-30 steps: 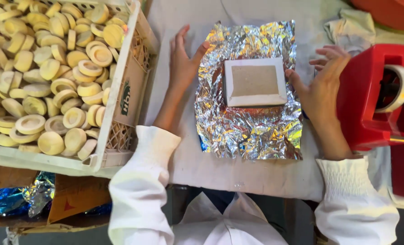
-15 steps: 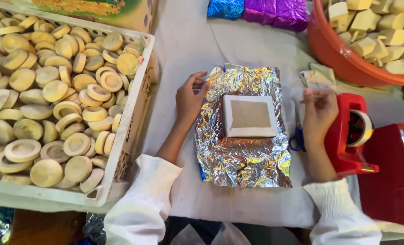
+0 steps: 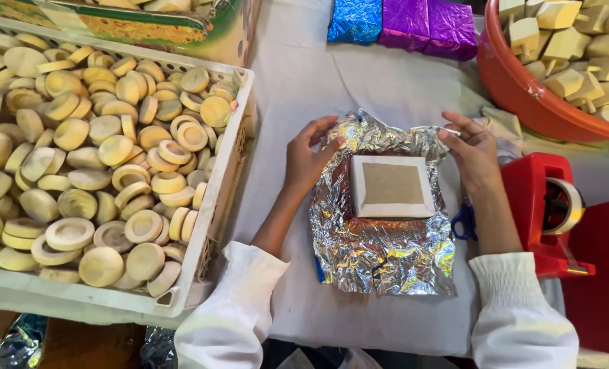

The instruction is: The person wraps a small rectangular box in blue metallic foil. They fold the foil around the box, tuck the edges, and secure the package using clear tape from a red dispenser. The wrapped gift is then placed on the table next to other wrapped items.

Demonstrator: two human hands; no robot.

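We see a square, pale block (image 3: pixel 392 186) lying flat in the upper half of a crinkled sheet of silver foil (image 3: pixel 380 249), which is spread on the white-covered counter (image 3: pixel 359 75); the left hand (image 3: pixel 306 158) pinches the foil's far left corner between thumb and fingers, and the right hand (image 3: pixel 474 152) pinches the far right corner the same way, both lifting the far edge slightly above the block; neither hand touches the block itself; both arms wear white sleeves. To the left we see a white plastic crate (image 3: pixel 212 205) heaped with round wooden discs (image 3: pixel 99 164), standing just beside the foil; to the right stands a red tape dispenser (image 3: pixel 544 205) with its roll of tape, close to the right wrist; a blue scissor handle (image 3: pixel 463 224) shows between foil and dispenser. At the far edge lie three wrapped blocks, one blue (image 3: pixel 354 20) and two purple (image 3: pixel 427 24); an orange tub (image 3: pixel 523 89) holds pale wooden blocks (image 3: pixel 578 41).
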